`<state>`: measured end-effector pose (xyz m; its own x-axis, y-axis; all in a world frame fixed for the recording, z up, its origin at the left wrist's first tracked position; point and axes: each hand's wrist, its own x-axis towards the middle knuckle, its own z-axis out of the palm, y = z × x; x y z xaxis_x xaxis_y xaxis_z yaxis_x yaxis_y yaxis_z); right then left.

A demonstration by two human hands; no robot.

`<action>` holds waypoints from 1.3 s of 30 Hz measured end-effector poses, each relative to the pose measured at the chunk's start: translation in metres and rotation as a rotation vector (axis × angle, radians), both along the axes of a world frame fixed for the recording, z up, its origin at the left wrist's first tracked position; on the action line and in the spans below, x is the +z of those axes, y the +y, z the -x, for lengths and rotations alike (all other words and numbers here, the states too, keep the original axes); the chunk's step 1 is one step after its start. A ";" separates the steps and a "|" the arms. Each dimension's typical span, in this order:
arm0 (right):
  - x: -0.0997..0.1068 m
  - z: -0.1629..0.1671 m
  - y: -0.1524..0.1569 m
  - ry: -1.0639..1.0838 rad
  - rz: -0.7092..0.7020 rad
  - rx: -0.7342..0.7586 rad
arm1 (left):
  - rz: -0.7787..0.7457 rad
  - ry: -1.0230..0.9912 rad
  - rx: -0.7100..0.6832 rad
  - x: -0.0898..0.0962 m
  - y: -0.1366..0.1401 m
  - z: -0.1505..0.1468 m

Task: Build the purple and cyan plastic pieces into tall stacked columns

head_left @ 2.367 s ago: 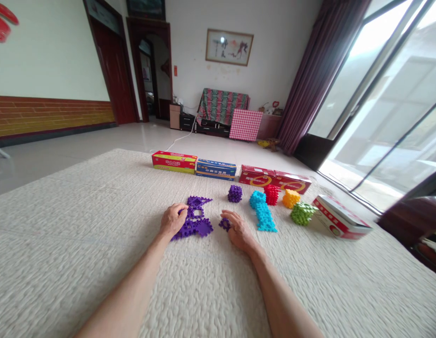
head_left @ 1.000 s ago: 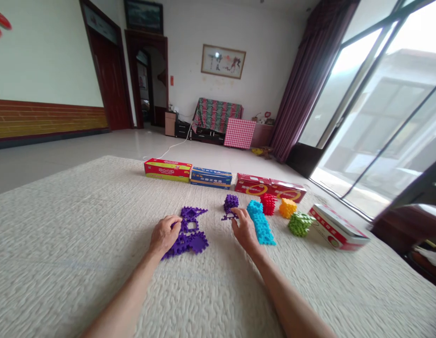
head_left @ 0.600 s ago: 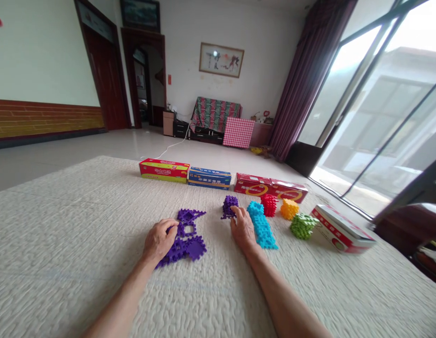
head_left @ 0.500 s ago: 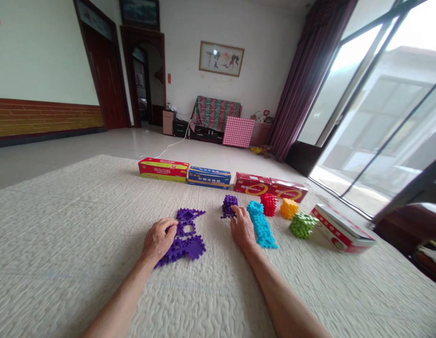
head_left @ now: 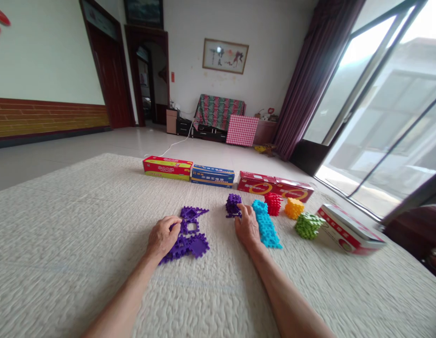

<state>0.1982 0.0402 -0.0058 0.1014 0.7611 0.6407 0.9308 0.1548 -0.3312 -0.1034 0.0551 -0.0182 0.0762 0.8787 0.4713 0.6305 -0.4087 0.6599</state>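
Purple pieces [head_left: 198, 244] lie on cream quilting [head_left: 80, 230], the person's side of the blue box [head_left: 213, 176]. Left hand [head_left: 164, 235] curls fingers over them; right hand [head_left: 248, 227], fingers half-bent, is at a purple cube [head_left: 233, 202]; grips I can't tell. Beyond the box: pale floor [head_left: 133, 142], curtain [head_left: 315, 80].

On the blue box [head_left: 213, 177] I read 小霸王电池; the other boxes' [head_left: 167, 168] lettering (the framed picture's [head_left: 225, 56] too) blurs.

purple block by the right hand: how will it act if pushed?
The purple block likely won't roll, being boxy. Its notched sides may snag on the textured cover. It's probably light, as it looks plastic.
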 end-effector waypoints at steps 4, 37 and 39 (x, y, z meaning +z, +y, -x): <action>0.003 0.001 -0.003 -0.010 -0.022 0.018 | -0.006 0.002 0.001 0.001 -0.001 -0.001; 0.028 0.056 -0.031 0.128 0.297 0.528 | -0.008 0.005 0.010 0.003 -0.004 -0.003; 0.030 0.047 -0.029 0.072 0.324 0.533 | -0.005 0.002 0.010 0.003 -0.004 -0.003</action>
